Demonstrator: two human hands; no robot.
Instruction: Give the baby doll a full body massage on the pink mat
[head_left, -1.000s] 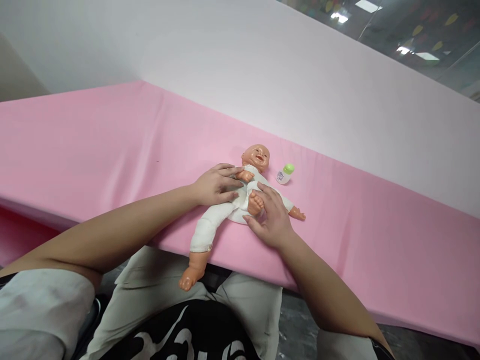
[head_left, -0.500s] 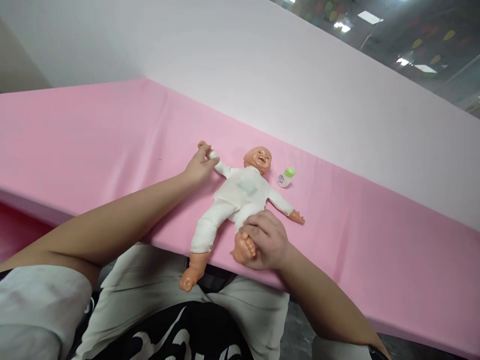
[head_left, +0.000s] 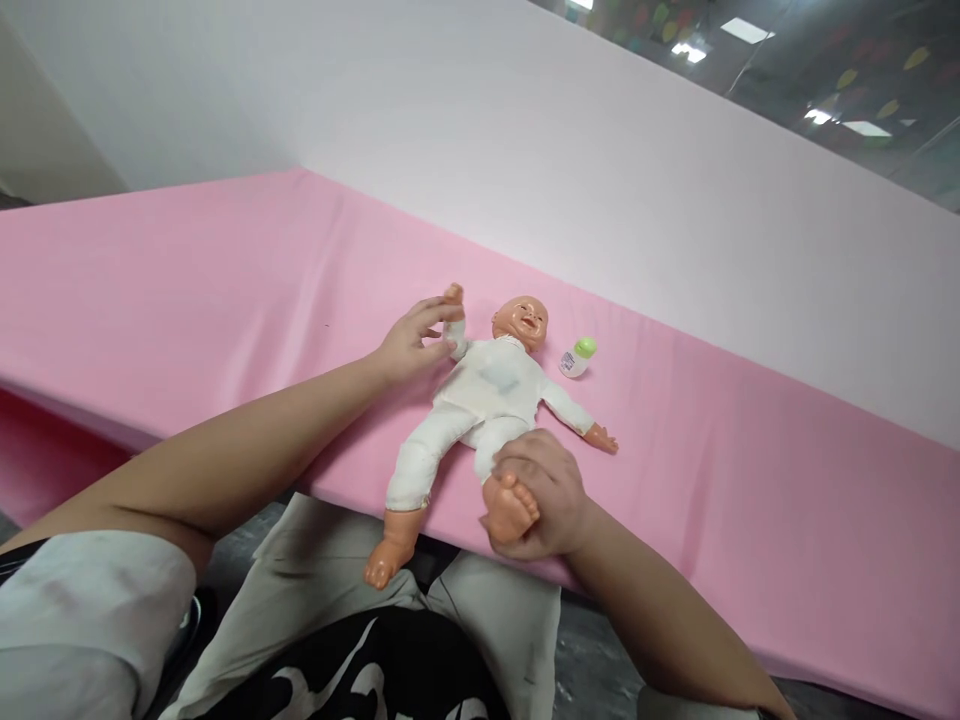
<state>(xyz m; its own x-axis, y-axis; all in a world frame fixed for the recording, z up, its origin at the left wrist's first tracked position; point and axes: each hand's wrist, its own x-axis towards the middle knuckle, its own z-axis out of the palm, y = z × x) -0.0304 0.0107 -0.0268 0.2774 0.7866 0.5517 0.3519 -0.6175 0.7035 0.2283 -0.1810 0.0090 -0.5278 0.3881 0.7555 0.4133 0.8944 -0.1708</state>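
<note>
A baby doll (head_left: 491, 385) with a white cloth body lies face up, its head (head_left: 520, 322) toward the wall. My left hand (head_left: 420, 335) grips the doll's arm on the left side, fingers and thumb around the sleeve near the wrist; that arm is raised, its small hand (head_left: 454, 294) pointing up. My right hand (head_left: 551, 490) is wrapped round the ankle of the doll's leg on the right side, with the bare foot (head_left: 514, 508) showing between thumb and fingers. The other foot (head_left: 390, 550) hangs past the table edge.
A small bottle with a green cap (head_left: 578, 357) lies beside the doll's head. The pink covered table (head_left: 787, 500) runs along a white wall (head_left: 420, 110). My lap is just below the table's front edge.
My left hand has brought the doll's arm inward and up, from stretched out to raised beside the head. The foot in my right hand has shifted slightly right and turned.
</note>
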